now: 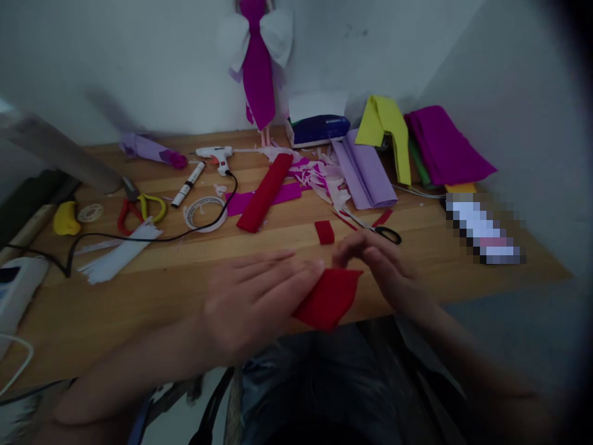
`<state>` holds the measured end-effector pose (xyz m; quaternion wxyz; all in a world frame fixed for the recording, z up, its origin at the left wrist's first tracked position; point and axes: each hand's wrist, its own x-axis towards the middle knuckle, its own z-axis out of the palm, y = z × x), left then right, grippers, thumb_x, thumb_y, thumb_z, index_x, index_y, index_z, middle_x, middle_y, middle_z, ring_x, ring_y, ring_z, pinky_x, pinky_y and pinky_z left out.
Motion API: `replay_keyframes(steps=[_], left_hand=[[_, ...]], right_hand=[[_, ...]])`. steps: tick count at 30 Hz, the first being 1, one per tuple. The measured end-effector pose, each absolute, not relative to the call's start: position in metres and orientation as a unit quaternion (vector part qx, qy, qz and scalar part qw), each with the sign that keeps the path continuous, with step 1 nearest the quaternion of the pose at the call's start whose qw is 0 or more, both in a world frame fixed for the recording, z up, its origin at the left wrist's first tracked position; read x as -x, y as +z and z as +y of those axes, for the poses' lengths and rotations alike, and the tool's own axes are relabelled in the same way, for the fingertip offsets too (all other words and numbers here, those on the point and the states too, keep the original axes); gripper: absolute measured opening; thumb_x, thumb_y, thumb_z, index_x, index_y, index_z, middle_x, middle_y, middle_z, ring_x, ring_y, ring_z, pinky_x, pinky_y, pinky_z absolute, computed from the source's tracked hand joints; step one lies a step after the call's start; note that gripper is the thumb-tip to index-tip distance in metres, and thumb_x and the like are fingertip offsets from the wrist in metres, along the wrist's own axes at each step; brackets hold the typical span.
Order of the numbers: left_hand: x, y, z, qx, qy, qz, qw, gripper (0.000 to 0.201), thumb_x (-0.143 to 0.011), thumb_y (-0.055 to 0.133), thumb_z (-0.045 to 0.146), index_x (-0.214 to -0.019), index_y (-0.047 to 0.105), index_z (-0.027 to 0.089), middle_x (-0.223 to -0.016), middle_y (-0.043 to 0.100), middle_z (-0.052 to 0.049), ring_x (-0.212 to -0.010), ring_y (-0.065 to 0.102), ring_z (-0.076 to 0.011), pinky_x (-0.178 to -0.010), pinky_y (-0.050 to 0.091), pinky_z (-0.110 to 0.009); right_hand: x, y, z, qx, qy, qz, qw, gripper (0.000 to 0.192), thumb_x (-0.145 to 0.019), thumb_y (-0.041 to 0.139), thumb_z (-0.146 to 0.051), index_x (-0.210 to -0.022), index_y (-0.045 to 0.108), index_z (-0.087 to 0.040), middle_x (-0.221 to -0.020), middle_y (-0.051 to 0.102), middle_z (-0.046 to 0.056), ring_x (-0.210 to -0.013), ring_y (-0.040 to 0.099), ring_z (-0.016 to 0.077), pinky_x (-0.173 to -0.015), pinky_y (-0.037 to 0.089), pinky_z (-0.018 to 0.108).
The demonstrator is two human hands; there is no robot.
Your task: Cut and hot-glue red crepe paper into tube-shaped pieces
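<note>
A piece of red crepe paper [330, 300] is at the table's front edge, between my hands. My left hand [252, 303] is stretched over its left side, fingertips on the paper; the thumb is hidden, and the grip looks closed on that edge. My right hand [391, 272] is just right of the paper with bent fingers apart, slightly blurred, holding nothing that I can see. Beyond them are a small red strip [325, 232] and scissors [370, 225] with black handles. Farther back, a folded red crepe paper length [266, 193] lies across a magenta strip [290, 193].
A glue gun [217, 156], marker [188, 185], tape roll [206, 214] and pliers [139, 201] lie left, with a black cord crossing. White glue sticks [120, 250] are nearer. A doll [257, 68] stands at the wall. Folded lilac paper [365, 173] and a pixelated object [484, 232] lie right.
</note>
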<state>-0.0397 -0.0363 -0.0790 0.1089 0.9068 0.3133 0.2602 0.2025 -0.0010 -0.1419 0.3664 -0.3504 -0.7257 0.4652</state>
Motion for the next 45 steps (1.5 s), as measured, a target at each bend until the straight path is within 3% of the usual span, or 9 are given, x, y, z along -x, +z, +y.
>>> replay_keyframes(steps=[2, 5, 9, 17, 25, 31, 36, 41, 45], left_hand=[[0.038, -0.089, -0.032, -0.92, 0.282, 0.268, -0.049, 0.038, -0.092, 0.041, 0.01, -0.124, 0.06, 0.013, -0.119, 0.068, -0.01, -0.111, 0.065, -0.0205, -0.106, 0.047, -0.033], [0.028, -0.099, -0.026, -0.906, 0.258, 0.231, -0.244, 0.037, -0.092, 0.033, 0.006, -0.118, 0.059, -0.001, -0.11, 0.071, -0.018, -0.105, 0.068, -0.0231, -0.101, 0.051, -0.034], [0.018, -0.1, -0.019, -0.91, 0.186, 0.18, -0.324, 0.031, -0.091, 0.038, 0.005, -0.109, 0.06, -0.008, -0.105, 0.071, -0.022, -0.098, 0.07, -0.0269, -0.09, 0.057, -0.034], [0.032, -0.125, -0.019, -0.903, 0.264, 0.26, -0.217, 0.039, -0.096, 0.04, 0.012, -0.133, 0.049, 0.004, -0.128, 0.061, -0.017, -0.121, 0.057, -0.0225, -0.108, 0.044, -0.035], [0.057, -0.138, -0.018, -0.881, 0.275, 0.299, -0.241, 0.047, -0.093, 0.046, 0.008, -0.14, 0.044, 0.008, -0.124, 0.064, -0.014, -0.116, 0.062, -0.0201, -0.106, 0.047, -0.033], [0.081, -0.14, -0.022, -0.88, 0.253, 0.317, -0.247, 0.049, -0.093, 0.046, 0.01, -0.142, 0.041, 0.015, -0.134, 0.058, -0.011, -0.119, 0.06, -0.0197, -0.104, 0.049, -0.034], [0.102, -0.147, -0.022, -0.857, 0.268, 0.381, -0.22, 0.059, -0.09, 0.051, 0.005, -0.145, 0.037, 0.019, -0.135, 0.056, -0.01, -0.119, 0.06, -0.0214, -0.106, 0.047, -0.034], [0.115, -0.147, -0.024, -0.833, 0.263, 0.373, -0.313, 0.053, -0.086, 0.056, 0.001, -0.138, 0.047, 0.008, -0.125, 0.064, -0.014, -0.115, 0.063, -0.0204, -0.105, 0.046, -0.03], [0.124, -0.147, -0.034, -0.839, 0.218, 0.397, -0.301, 0.058, -0.089, 0.05, 0.002, -0.144, 0.036, 0.009, -0.131, 0.059, -0.016, -0.12, 0.059, -0.0218, -0.104, 0.048, -0.036]], right_hand=[[-0.195, -0.137, -0.018, 0.309, 0.591, -0.647, 0.369, 0.05, -0.096, 0.031, -0.057, -0.084, 0.063, -0.02, -0.078, 0.063, 0.004, -0.071, 0.058, 0.0158, -0.068, 0.047, 0.028], [-0.185, -0.139, -0.028, 0.307, 0.661, -0.565, 0.386, 0.049, -0.089, 0.044, -0.063, -0.078, 0.062, -0.019, -0.068, 0.059, 0.001, -0.06, 0.049, 0.0129, -0.059, 0.041, 0.026], [-0.176, -0.143, -0.027, 0.369, 0.662, -0.508, 0.409, 0.036, -0.084, 0.061, -0.052, -0.072, 0.061, -0.018, -0.06, 0.053, -0.002, -0.054, 0.043, 0.0091, -0.05, 0.035, 0.021], [-0.177, -0.144, -0.029, 0.421, 0.701, -0.429, 0.384, 0.028, -0.076, 0.07, -0.046, -0.08, 0.069, -0.018, -0.064, 0.057, -0.002, -0.051, 0.04, 0.0065, -0.045, 0.034, 0.018], [-0.185, -0.141, -0.03, 0.46, 0.721, -0.346, 0.385, 0.03, -0.061, 0.079, -0.049, -0.073, 0.071, -0.023, -0.072, 0.067, 0.001, -0.058, 0.055, 0.0109, -0.049, 0.042, 0.02], [-0.181, -0.153, -0.03, 0.432, 0.72, -0.359, 0.407, 0.024, -0.063, 0.078, -0.046, -0.065, 0.07, -0.023, -0.053, 0.057, -0.003, -0.043, 0.039, 0.0071, -0.04, 0.031, 0.02], [-0.182, -0.159, -0.033, 0.434, 0.709, -0.381, 0.403, 0.025, -0.064, 0.079, -0.047, -0.064, 0.07, -0.023, -0.056, 0.059, -0.002, -0.046, 0.044, 0.0073, -0.043, 0.035, 0.019], [-0.187, -0.168, -0.036, 0.467, 0.693, -0.378, 0.398, 0.028, -0.064, 0.079, -0.051, -0.069, 0.073, -0.024, -0.06, 0.064, -0.001, -0.048, 0.05, 0.0094, -0.045, 0.041, 0.021], [-0.193, -0.173, -0.036, 0.474, 0.695, -0.371, 0.394, 0.024, -0.063, 0.08, -0.048, -0.073, 0.074, -0.027, -0.066, 0.068, 0.0, -0.061, 0.061, 0.0141, -0.055, 0.048, 0.024]])
